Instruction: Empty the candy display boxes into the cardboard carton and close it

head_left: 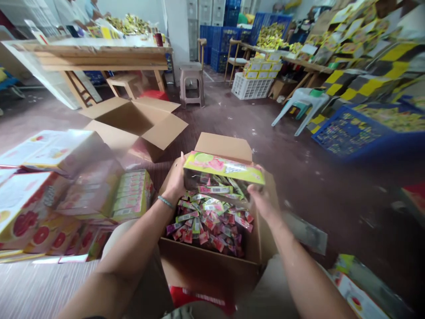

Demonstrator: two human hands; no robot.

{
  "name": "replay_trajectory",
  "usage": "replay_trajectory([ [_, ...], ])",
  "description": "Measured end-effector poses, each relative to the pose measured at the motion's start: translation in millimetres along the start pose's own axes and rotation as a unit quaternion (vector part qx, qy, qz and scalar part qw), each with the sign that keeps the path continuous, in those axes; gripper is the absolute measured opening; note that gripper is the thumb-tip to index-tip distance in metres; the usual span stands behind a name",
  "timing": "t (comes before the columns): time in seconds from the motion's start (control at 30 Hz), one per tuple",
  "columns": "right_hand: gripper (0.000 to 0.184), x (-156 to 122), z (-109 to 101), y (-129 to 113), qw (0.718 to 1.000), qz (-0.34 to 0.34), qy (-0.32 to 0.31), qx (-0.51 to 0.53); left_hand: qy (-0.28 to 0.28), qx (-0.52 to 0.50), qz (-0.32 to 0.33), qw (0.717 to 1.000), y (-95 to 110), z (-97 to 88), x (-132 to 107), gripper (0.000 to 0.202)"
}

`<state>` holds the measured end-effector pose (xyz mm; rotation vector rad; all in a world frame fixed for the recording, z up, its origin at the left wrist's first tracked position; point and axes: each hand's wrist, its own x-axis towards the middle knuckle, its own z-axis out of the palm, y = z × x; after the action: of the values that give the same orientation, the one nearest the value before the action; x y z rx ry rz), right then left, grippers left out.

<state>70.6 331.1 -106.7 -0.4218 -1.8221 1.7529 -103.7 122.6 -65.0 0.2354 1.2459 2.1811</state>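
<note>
The display box is held above the twelve-o'clock half of the open carton, its nine-o'clock end pinched by the left grip, its three-o'clock end by the right grip, presumably for balance over the loose sachets. Its upper panel is printed yellow-green and pink.

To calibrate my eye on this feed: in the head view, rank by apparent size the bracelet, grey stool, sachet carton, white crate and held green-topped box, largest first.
1. Sachet carton
2. Green-topped box
3. Grey stool and white crate: too alike in this view to rank
4. Bracelet
</note>
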Motion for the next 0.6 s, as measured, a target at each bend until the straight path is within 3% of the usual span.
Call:
replay_trajectory([
  [0.1, 0.103, 4.1, -1.0, -3.4, 1.0, -0.007, 0.003, 0.001, 0.004, -0.012, -0.007, 1.0, -3.2, 1.9, -1.2, 0.072],
  [0.27, 0.096, 8.1, -13.8, 2.9, 0.999, -0.019, 0.032, -0.031, -0.047, 0.007, -0.025, 0.999, -2.6, 6.9, -8.0, 0.077],
  [0.4, 0.087, 1.8, -19.4, 5.0, 0.998, 0.035, 0.05, -0.027, -0.055, 0.046, -0.044, 0.996, -1.3, 7.6, -10.1, 0.084],
  [0.5, 0.078, -4.4, -14.0, -1.7, 0.996, 0.08, 0.03, 0.005, -0.058, 0.092, -0.052, 0.993, 0.2, 1.9, -7.9, 0.091],
  [0.6, 0.072, -8.0, -8.4, -9.2, 0.994, 0.095, 0.02, 0.046, -0.012, 0.18, -0.023, 0.983, 5.7, -15.0, -1.7, 0.096],
])
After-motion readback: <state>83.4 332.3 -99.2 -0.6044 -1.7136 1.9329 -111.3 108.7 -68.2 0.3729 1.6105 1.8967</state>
